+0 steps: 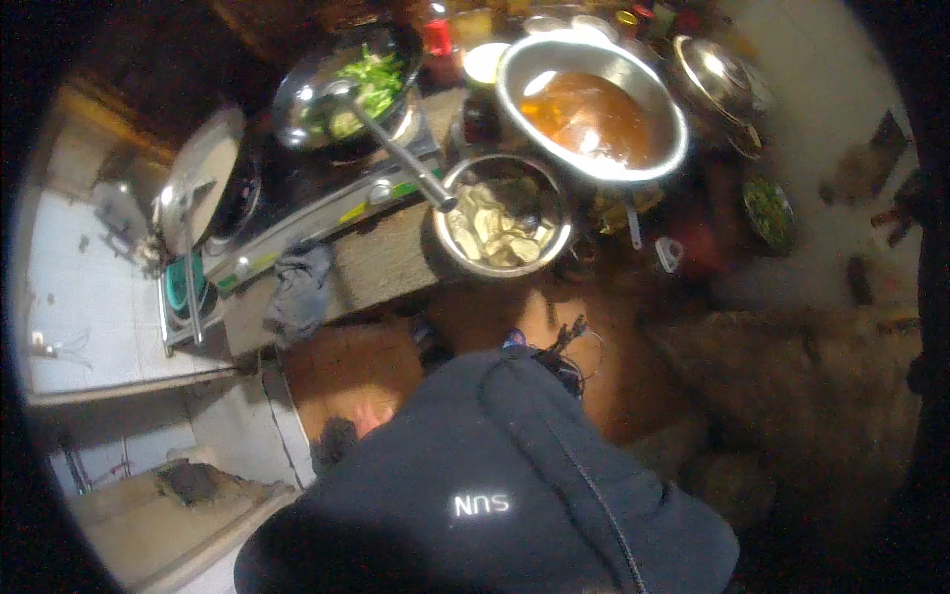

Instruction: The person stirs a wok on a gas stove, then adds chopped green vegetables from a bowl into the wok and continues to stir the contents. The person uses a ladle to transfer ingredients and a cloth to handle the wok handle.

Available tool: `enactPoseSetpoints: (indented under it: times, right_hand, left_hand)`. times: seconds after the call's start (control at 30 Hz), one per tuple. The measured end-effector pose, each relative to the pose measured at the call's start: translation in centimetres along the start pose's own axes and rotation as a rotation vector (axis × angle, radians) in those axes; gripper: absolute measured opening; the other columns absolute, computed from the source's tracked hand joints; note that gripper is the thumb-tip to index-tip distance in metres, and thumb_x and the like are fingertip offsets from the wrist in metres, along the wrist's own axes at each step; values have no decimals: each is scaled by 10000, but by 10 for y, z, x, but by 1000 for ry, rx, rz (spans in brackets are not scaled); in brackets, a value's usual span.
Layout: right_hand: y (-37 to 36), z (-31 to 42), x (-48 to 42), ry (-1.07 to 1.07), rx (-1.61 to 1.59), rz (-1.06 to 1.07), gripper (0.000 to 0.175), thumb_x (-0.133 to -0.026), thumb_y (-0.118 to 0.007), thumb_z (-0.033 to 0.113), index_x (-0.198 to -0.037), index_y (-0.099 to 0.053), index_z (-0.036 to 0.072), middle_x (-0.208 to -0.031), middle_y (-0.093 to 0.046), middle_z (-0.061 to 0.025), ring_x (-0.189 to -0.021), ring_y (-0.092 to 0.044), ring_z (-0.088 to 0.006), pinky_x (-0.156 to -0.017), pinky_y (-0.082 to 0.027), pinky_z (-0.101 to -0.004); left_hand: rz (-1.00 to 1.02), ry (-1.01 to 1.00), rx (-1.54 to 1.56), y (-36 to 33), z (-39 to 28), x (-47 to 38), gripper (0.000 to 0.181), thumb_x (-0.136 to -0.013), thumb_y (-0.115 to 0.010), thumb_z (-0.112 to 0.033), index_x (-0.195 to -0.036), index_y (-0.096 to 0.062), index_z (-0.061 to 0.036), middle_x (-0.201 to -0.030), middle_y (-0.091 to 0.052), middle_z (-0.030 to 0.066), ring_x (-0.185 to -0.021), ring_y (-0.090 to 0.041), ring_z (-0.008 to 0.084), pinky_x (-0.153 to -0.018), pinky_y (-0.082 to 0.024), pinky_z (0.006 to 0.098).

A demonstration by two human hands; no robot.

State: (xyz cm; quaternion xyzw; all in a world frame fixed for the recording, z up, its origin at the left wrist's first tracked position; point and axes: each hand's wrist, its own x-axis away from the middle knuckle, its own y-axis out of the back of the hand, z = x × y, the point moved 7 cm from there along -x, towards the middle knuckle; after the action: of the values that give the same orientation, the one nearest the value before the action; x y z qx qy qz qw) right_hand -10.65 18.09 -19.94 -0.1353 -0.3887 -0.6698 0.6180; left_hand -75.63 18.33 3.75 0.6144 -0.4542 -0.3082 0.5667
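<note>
Neither of my hands can be made out. A blurred pinkish patch shows past the left edge of my dark hooded top (475,438); whether it is skin of a hand or a foot is unclear. Before me, a steel bowl (445,241) of pale slices stands at the counter's edge. A wok (297,111) with chopped greens (378,78) sits on the gas stove (297,211), a metal-handled ladle (401,160) leaning out of it towards the bowl. Behind the bowl, to the right, is a large metal basin (675,141) of orange-brown liquid (586,119).
A round pan lid (211,167) rests at the stove's left, near a teal container (177,286). A grey cloth (300,286) hangs over the counter front. At right are a lidded pot (712,70) and a dish of greens (770,211). Jars, one red-topped (438,36), line the back.
</note>
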Motion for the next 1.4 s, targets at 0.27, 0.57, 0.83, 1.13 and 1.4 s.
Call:
enactPoseSetpoints:
  times: [0.27,0.57,0.83,1.13,1.4]
  right_hand:
    - [-15,63,108,-370,-658,6,220,-908,-569,221,-988,-631,26,-939,-618,-127,-821,-611,-258,-738,-485,-387]
    - [-47,110,178,-576,-1042,121,249,-925,-556,222,-1063,-612,22,-1061,-600,-123,-914,-602,-253,-819,-474,-380]
    - [-78,141,156,-671,-1272,168,283,-940,-545,222,-1129,-595,18,-1168,-585,-119,-997,-594,-248,-892,-464,-374]
    - [-69,198,174,-862,-1190,388,326,-957,-533,223,-1203,-576,14,-1289,-567,-115,-1090,-585,-242,-973,-452,-367]
    - [73,326,76,83,1084,313,518,-818,-695,239,-1272,-551,35,-1058,-639,-183,-863,-644,-334,-747,-549,-436]
  left_hand:
    - [732,165,313,-115,-1,-12,469,-875,-623,-279,-1261,-513,-35,-1306,-455,209,-1181,-443,386,-971,-398,485]
    - [877,249,483,-125,-30,-69,405,-889,-606,-299,-1193,-532,-42,-1207,-482,188,-1093,-463,362,-919,-415,466]
    - [941,292,547,-134,-47,-84,357,-901,-591,-316,-1132,-549,-48,-1119,-507,170,-1014,-481,340,-874,-430,449]
    - [984,366,695,-138,-24,-73,319,-914,-573,-336,-1063,-568,-54,-1020,-535,149,-925,-500,315,-822,-448,430]
    - [1071,445,931,-137,10,-29,304,-926,-558,-353,-1002,-585,-60,-932,-559,131,-847,-518,293,-777,-463,413]
